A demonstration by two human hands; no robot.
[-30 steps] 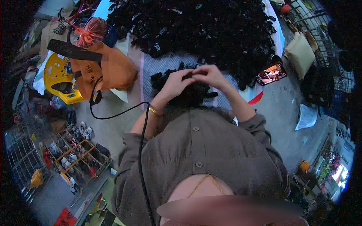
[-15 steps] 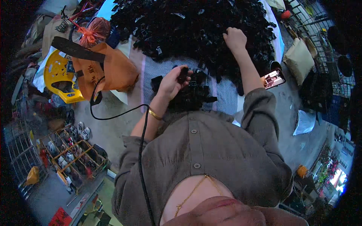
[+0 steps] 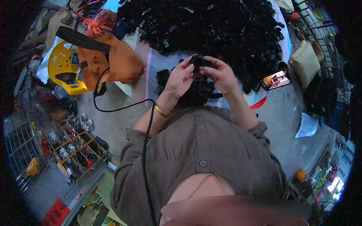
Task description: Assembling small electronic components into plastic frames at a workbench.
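Note:
My left hand [image 3: 180,80] and my right hand [image 3: 223,77] meet over the near edge of the table. Each is closed on small black parts [image 3: 197,62], pinched between the fingers; whether it is one part or two pressed together I cannot make out. Beyond them a large heap of small black pieces [image 3: 211,32] covers the far part of the table, some with pale marks. Below my hands, close to my body, lies a smaller group of black pieces [image 3: 193,94] on the bluish patterned cloth [image 3: 154,64].
An orange bag [image 3: 126,62] and a yellow plastic stool [image 3: 60,73] stand at the left, near a red plastic bag [image 3: 101,25]. A black cable [image 3: 126,108] runs across my left arm. A lit phone [image 3: 277,80] sits at the table's right edge. Shoes fill a rack [image 3: 75,148] lower left.
My right hand has come back from the far heap toward me and joined my left hand at the black parts. My left hand has risen slightly farther from my body.

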